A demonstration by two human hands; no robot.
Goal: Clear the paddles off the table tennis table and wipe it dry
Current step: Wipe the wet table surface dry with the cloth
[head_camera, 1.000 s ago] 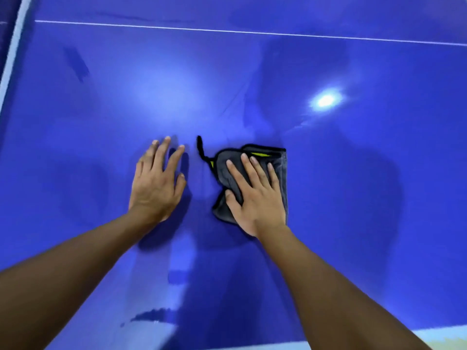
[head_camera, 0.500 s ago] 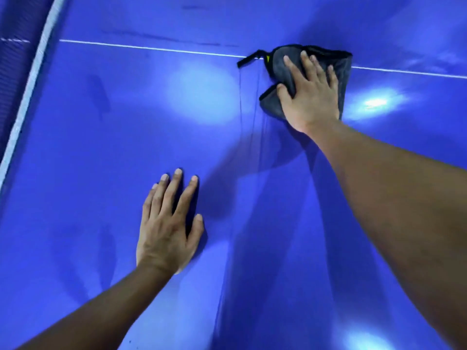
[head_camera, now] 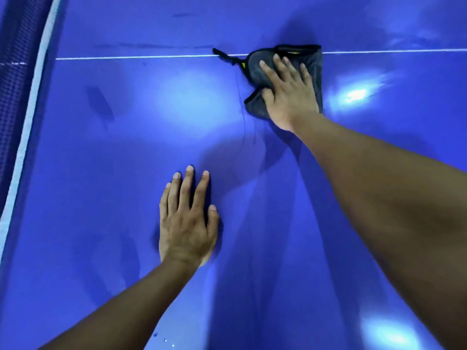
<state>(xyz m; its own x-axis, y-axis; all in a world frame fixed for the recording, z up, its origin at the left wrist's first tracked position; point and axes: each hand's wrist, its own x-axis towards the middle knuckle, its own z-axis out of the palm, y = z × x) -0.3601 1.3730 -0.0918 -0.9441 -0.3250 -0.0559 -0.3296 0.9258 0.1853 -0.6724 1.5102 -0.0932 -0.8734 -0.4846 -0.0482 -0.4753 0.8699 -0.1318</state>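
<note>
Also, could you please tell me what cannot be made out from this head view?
Head view only:
cloth: its middle is hidden under the right hand; its yellow marking is too small to read.
table: cut off by every frame edge, so whatever lies beyond is unseen.
net: cropped by the left edge.
Wetness: glare and arm shadows mask it.

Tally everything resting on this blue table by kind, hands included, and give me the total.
Cloths: 1, the grey cloth pressed under the right hand
Hands: 2, that right hand and the left hand lying flat on the surface
Total: 3
</note>
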